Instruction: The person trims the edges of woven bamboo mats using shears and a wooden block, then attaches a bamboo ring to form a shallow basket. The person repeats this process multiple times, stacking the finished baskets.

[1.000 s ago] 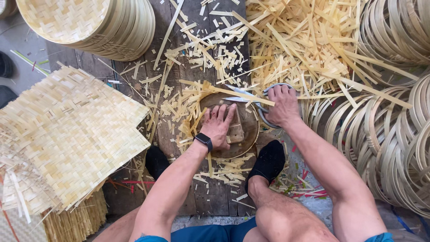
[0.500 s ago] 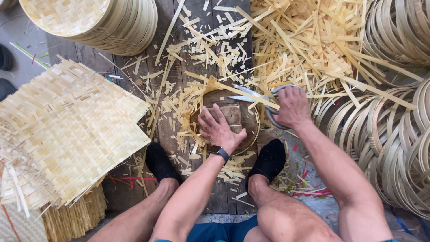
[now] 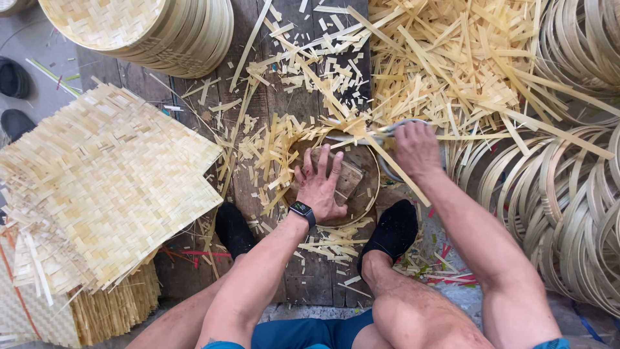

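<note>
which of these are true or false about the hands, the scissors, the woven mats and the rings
1. The left hand presses flat on the round basket. True.
2. The right hand is empty. False: it grips scissors.
3. A stack of woven mats lies to the person's left. True.
4. The bamboo rings are piled on the person's left. False: they are on the right.
5. The left wrist is bare. False: it wears a dark watch.

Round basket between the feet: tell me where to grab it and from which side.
Take the round basket by its thin hoop rim on the near edge, by the feet: that arc is bare, while the left hand presses inside and the right hand works the far side.
</note>
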